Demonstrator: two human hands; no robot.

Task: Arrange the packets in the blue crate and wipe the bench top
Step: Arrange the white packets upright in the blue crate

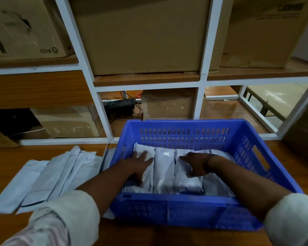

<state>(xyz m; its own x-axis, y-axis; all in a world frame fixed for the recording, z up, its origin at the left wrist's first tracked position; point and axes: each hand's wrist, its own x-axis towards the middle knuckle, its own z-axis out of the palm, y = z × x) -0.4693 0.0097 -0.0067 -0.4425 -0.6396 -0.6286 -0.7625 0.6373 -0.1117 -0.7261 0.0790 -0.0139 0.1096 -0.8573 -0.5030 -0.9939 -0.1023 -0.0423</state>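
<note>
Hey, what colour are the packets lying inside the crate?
White packets, slightly shiny, inside the blue crate; the head view shows them best.

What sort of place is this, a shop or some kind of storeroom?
Probably a storeroom or packing room: big cardboard boxes fill white-framed shelving, and a blue crate of white packets sits on a wooden bench top, more packets piled beside it.

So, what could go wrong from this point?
The left hand and right hand press on tightly packed white plastic packets in the blue slotted plastic crate; one could pop up or crumple. The loose pile of flat pale envelopes on the wooden bench top could slide off during wiping.
</note>
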